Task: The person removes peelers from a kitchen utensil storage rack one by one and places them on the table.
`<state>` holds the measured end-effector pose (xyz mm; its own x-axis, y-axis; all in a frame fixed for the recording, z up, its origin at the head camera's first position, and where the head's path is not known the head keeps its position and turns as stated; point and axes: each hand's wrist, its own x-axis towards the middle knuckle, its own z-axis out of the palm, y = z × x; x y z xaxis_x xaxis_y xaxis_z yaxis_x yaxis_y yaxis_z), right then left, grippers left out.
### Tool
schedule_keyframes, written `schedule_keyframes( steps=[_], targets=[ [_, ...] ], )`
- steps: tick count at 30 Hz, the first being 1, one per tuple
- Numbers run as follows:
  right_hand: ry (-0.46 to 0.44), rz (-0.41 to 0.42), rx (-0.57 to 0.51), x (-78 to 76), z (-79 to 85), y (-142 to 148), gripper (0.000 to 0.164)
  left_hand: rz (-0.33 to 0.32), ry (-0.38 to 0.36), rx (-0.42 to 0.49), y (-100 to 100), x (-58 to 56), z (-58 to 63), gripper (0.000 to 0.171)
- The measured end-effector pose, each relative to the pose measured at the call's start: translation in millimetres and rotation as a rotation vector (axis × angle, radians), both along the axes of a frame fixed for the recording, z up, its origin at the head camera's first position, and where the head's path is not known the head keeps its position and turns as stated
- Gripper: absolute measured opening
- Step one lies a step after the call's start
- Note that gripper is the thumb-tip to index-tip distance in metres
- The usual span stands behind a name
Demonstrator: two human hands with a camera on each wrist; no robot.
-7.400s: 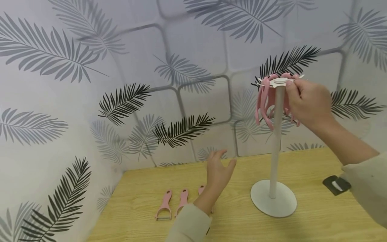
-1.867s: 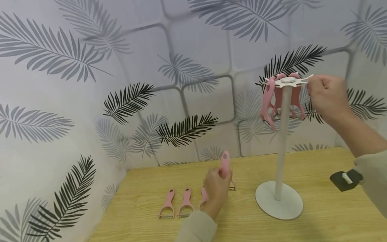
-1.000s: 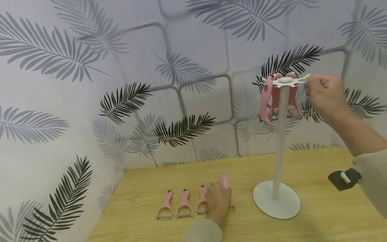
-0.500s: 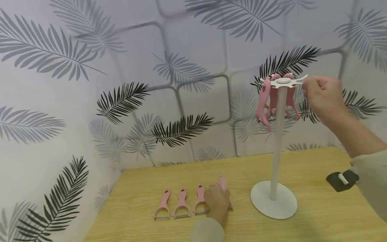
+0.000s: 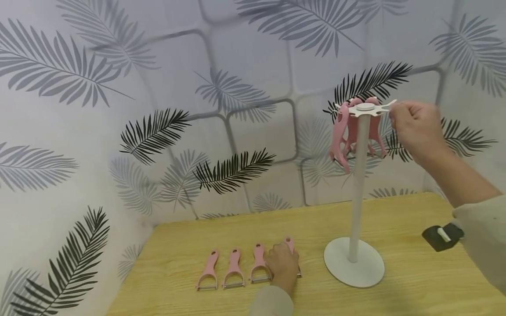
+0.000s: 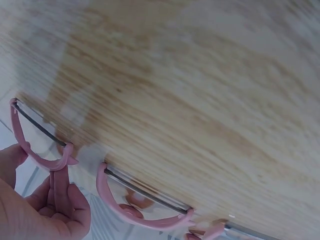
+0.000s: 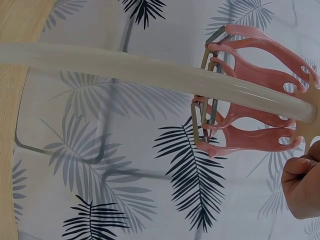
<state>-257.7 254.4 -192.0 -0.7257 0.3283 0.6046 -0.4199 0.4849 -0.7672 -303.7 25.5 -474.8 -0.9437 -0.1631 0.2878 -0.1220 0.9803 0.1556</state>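
Four pink peelers (image 5: 258,254) on table (image 5: 308,298): your left hand (image 5: 283,263) pinches rightmost peeler (image 5: 290,245), three beside; right hand (image 5: 417,128) pinches rack (image 5: 358,188).

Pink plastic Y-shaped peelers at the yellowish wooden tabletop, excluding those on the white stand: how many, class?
4, in a row left to right: first peeler, second peeler, third peeler, and fourth peeler, which the left hand holds and partly covers. None seems fully hidden.

two pale beige sleeves (image 5: 272,303)
a black tab (image 5: 432,239) with a white strip (image 5: 443,234) juts out beside the right sleeve (image 5: 480,241)
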Motion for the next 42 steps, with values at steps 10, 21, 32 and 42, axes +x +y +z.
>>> schedule_keyframes(
  steps=[10,21,32,42],
  targets=[
    [0.013,-0.016,-0.009,0.4,-0.5,-2,0.041,-0.018,0.006,0.011,0,-2.4,-2.5,0.045],
    [0.053,-0.106,0.053,0.1,-5.2,-9,0.042,0.004,-0.047,0.017,-3,-0.5,2.4,0.045],
    [0.087,-0.162,0.034,8.3,-4.5,-9,0.042,-0.157,0.021,0.105,-16,-1.4,16.6,0.038],
    [0.065,-0.180,0.216,18.5,-1.6,-18,0.045,-0.340,0.202,0.361,-14,-2.2,78.5,0.041]
  ],
)
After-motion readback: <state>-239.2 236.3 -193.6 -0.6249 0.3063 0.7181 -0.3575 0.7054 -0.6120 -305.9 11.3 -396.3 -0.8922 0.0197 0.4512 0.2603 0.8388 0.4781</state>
